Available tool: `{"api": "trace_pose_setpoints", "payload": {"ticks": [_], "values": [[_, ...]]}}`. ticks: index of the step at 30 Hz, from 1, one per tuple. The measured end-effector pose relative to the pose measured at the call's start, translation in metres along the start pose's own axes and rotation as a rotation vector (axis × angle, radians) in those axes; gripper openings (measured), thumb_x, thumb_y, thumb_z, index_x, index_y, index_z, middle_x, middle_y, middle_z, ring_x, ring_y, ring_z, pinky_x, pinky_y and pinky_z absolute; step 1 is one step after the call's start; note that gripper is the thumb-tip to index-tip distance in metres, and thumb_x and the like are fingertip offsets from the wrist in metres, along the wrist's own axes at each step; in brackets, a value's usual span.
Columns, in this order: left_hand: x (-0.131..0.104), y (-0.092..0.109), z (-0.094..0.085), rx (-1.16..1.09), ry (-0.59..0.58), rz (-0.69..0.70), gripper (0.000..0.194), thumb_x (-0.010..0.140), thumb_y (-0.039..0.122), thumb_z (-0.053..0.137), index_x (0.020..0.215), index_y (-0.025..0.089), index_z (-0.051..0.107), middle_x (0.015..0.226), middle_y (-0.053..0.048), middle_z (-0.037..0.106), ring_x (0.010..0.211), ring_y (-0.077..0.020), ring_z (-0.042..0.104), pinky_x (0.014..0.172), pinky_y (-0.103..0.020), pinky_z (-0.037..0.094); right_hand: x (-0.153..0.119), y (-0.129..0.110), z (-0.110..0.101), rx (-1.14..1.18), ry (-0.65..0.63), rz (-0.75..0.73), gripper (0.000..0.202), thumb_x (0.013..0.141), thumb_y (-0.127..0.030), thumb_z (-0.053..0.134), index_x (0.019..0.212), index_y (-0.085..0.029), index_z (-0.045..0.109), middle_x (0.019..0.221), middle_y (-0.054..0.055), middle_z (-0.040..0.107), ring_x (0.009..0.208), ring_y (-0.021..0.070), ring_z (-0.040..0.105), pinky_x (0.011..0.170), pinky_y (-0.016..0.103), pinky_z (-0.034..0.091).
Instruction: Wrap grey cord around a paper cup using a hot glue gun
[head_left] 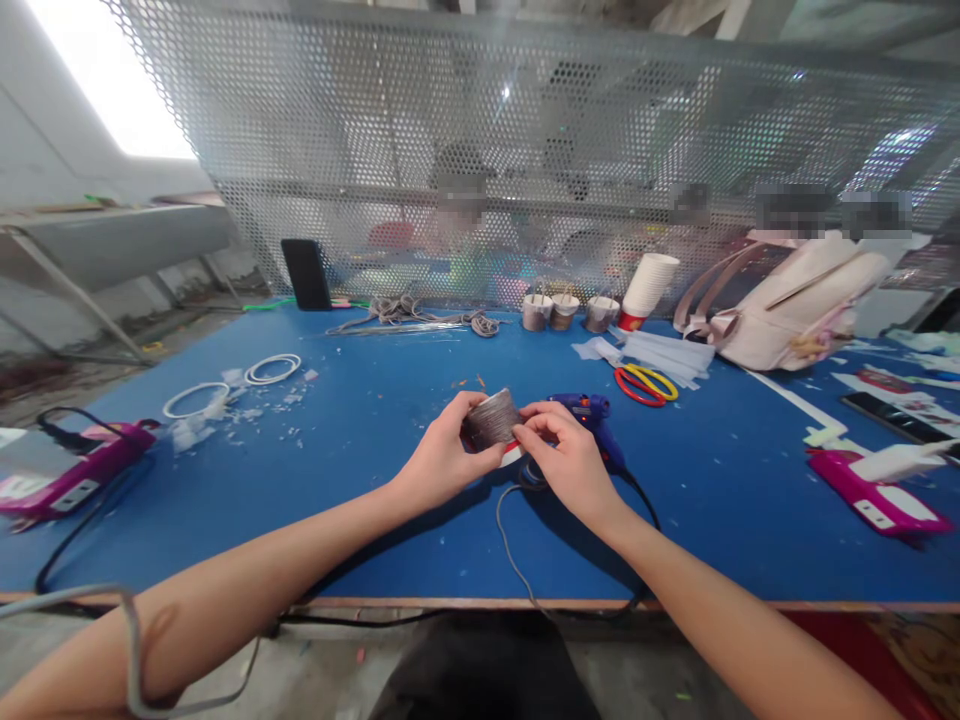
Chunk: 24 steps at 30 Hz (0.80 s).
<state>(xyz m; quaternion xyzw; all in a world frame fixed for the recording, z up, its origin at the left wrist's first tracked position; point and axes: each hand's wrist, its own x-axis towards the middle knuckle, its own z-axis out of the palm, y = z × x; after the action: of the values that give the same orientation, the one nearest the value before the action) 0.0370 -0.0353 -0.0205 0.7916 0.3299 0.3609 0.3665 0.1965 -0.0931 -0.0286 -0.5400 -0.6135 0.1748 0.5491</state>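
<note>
A paper cup, wrapped in grey cord with a red and white band showing at its lower side, is held tilted above the blue table. My left hand grips it from the left, fingers behind and thumb in front. My right hand is closed at the cup's right side, its fingertips pinched near the red band; what they pinch is too small to tell. Grey cord hangs below the hands to the table's front edge. Partly behind my right hand lies a blue glue gun.
Red and yellow scissors, glue sticks, wrapped cups and stacked cups are at back right. White rings lie left. Power strips flank both sides. A phone stands before a perforated screen; people are beyond.
</note>
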Motion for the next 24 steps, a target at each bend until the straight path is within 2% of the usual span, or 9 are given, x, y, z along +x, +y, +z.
{"api": "trace_pose_setpoints", "payload": {"ticks": [4,7,11,14,16,19,22,24], "values": [[0.0,0.0,0.0,0.0,0.017,0.002,0.035,0.071,0.028,0.065,0.102,0.02,0.05,0.086,0.0,0.057,0.073,-0.0138,0.056,0.069,-0.029,0.049,0.0,0.002,0.0,-0.007,0.002,-0.013,0.02,0.083,-0.029,0.058,0.065,-0.02,0.057,0.094,0.007,0.063,0.083,0.0183,0.061,0.073,0.031,0.052],[0.001,0.0,0.0,-0.01,0.076,0.021,0.036,0.07,0.029,0.066,0.1,0.019,0.05,0.088,-0.001,0.058,0.075,-0.014,0.056,0.07,-0.029,0.049,0.0,0.0,-0.002,-0.035,0.003,-0.055,0.02,0.084,-0.029,0.057,0.066,-0.021,0.058,0.092,0.007,0.063,0.085,0.0187,0.062,0.076,0.033,0.051],[0.003,-0.001,-0.001,-0.041,0.16,0.045,0.036,0.07,0.028,0.067,0.1,0.019,0.049,0.09,-0.001,0.058,0.076,-0.0138,0.057,0.073,-0.03,0.05,-0.004,-0.009,-0.007,-0.101,-0.031,-0.254,0.016,0.086,-0.027,0.057,0.072,-0.022,0.061,0.096,0.007,0.064,0.094,0.0208,0.062,0.086,0.038,0.048],[0.004,-0.005,-0.002,-0.042,0.189,0.061,0.037,0.069,0.026,0.066,0.101,0.02,0.047,0.088,0.0,0.057,0.075,-0.0133,0.056,0.073,-0.03,0.049,-0.01,-0.019,-0.018,-0.163,-0.013,-0.442,0.007,0.087,-0.024,0.056,0.086,-0.022,0.063,0.101,0.009,0.065,0.097,0.0228,0.061,0.085,0.04,0.048],[0.006,-0.008,-0.004,-0.028,0.206,0.085,0.037,0.069,0.026,0.066,0.101,0.02,0.047,0.09,0.0,0.056,0.077,-0.0133,0.056,0.073,-0.03,0.049,-0.011,-0.022,-0.03,-0.208,0.079,-0.539,0.012,0.085,-0.021,0.057,0.095,-0.022,0.063,0.105,0.01,0.064,0.098,0.0236,0.061,0.086,0.041,0.048],[0.011,-0.014,-0.008,-0.001,0.221,0.093,0.035,0.071,0.026,0.065,0.1,0.02,0.047,0.089,0.0,0.055,0.076,-0.0128,0.054,0.073,-0.029,0.048,-0.004,-0.019,-0.052,-0.226,0.394,-0.567,0.012,0.086,-0.021,0.055,0.095,-0.022,0.063,0.102,0.008,0.065,0.099,0.0233,0.06,0.089,0.041,0.046],[0.017,-0.021,-0.013,0.006,0.252,0.072,0.036,0.07,0.026,0.065,0.1,0.02,0.046,0.087,0.001,0.054,0.074,-0.0121,0.053,0.072,-0.029,0.048,0.019,-0.002,-0.074,-0.101,0.675,-0.392,0.017,0.089,-0.033,0.051,0.084,-0.021,0.063,0.088,0.006,0.064,0.088,0.0216,0.062,0.082,0.039,0.048],[0.023,-0.027,-0.016,0.008,0.273,0.053,0.037,0.07,0.027,0.065,0.101,0.02,0.046,0.087,0.0,0.054,0.075,-0.0122,0.053,0.073,-0.029,0.048,0.036,0.018,-0.086,-0.046,0.666,-0.183,0.026,0.087,-0.043,0.051,0.082,-0.02,0.062,0.083,0.005,0.065,0.077,0.019,0.063,0.073,0.035,0.05]]}}
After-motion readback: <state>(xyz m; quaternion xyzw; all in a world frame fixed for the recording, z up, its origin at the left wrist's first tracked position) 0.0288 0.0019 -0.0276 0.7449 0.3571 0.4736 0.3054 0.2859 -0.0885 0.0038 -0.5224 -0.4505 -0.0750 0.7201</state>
